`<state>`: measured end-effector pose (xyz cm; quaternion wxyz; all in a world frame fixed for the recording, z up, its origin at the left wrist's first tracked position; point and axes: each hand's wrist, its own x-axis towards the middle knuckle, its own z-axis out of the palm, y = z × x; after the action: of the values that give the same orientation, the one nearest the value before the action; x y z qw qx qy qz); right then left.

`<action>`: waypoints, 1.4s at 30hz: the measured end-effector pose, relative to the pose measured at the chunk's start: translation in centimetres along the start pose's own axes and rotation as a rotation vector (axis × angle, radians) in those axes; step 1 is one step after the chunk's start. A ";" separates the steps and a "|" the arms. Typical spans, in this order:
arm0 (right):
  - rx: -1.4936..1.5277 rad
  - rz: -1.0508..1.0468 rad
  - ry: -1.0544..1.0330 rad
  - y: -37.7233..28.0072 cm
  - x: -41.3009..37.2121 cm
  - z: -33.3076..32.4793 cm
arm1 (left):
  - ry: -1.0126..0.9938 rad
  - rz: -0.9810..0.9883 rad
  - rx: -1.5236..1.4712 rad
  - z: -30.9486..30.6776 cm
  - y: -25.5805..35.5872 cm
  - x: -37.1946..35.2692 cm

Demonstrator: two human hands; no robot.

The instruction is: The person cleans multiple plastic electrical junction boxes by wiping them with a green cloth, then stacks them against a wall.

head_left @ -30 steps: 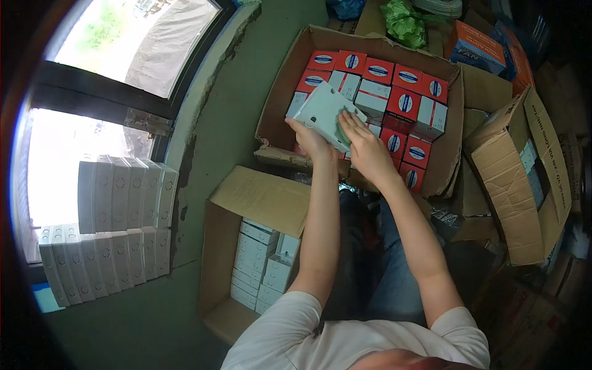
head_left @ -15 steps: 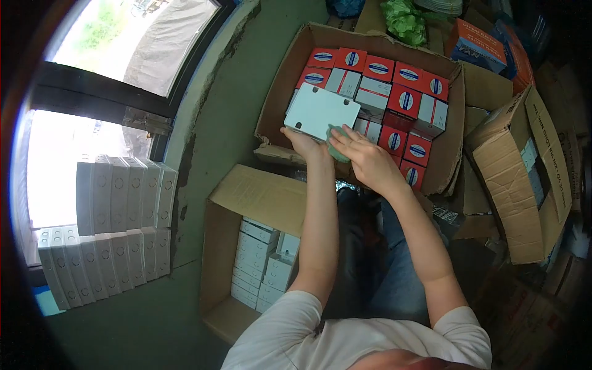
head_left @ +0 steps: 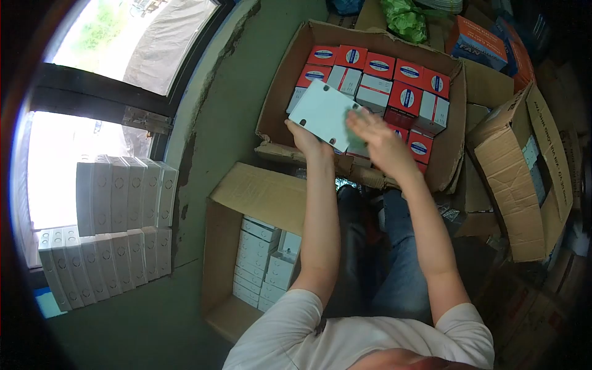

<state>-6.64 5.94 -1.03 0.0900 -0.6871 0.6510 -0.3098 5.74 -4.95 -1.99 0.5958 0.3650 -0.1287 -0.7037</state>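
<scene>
A white square box [head_left: 325, 115] with dark corner holes is held tilted over an open carton of red and white boxes [head_left: 404, 102]. My left hand [head_left: 308, 140] grips its lower left edge from beneath. At its right edge is my right hand [head_left: 380, 137], blurred by motion, with a greenish cloth [head_left: 356, 131] at its fingers. How the fingers hold the cloth is smeared.
Stacked white boxes [head_left: 123, 231] stand on the window sill at left. An open carton [head_left: 222, 277] of white boxes is below. Another open carton [head_left: 515, 179] is at right. A green bag [head_left: 404, 20] and an orange-blue box [head_left: 478, 44] lie at the back.
The white box has turned clockwise and risen slightly at its upper edge. My right hand and the cloth have moved right and up along its right side.
</scene>
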 end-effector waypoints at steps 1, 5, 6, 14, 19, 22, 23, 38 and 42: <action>-0.050 -0.024 0.089 1.1 0.0 -0.4 | -0.014 0.002 0.035 -0.1 -0.1 0.2; -0.002 -0.044 0.096 0.2 0.0 0.3 | 0.005 -0.031 0.162 0.5 -0.9 -0.3; 0.023 -0.068 0.080 -0.7 -0.3 0.4 | 0.033 -0.047 0.193 0.5 -0.9 -0.6; -0.074 0.063 0.052 1.7 -0.3 0.0 | 0.012 -0.074 0.250 0.6 -0.9 -0.6; -0.007 0.036 0.020 0.1 -0.7 -0.1 | 0.022 -0.156 0.338 1.5 -3.0 -1.7; 0.244 -0.065 -0.073 -1.7 -0.6 -0.6 | 0.143 -0.099 0.506 0.6 -2.5 -0.6; 0.225 -0.034 -0.093 -1.2 -0.5 -0.6 | 0.151 -0.089 0.428 0.3 -2.4 -0.4; 0.189 0.247 -0.096 0.9 0.1 0.6 | 0.056 -0.076 0.197 -1.0 -2.4 0.7; 0.139 0.180 0.069 0.0 0.7 1.7 | 0.070 -0.041 0.270 0.8 -2.6 -0.9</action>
<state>-5.69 4.80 -2.14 0.1423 -0.6071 0.6896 -0.3684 3.29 -3.66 -2.78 0.5310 0.4687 -0.1941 -0.6787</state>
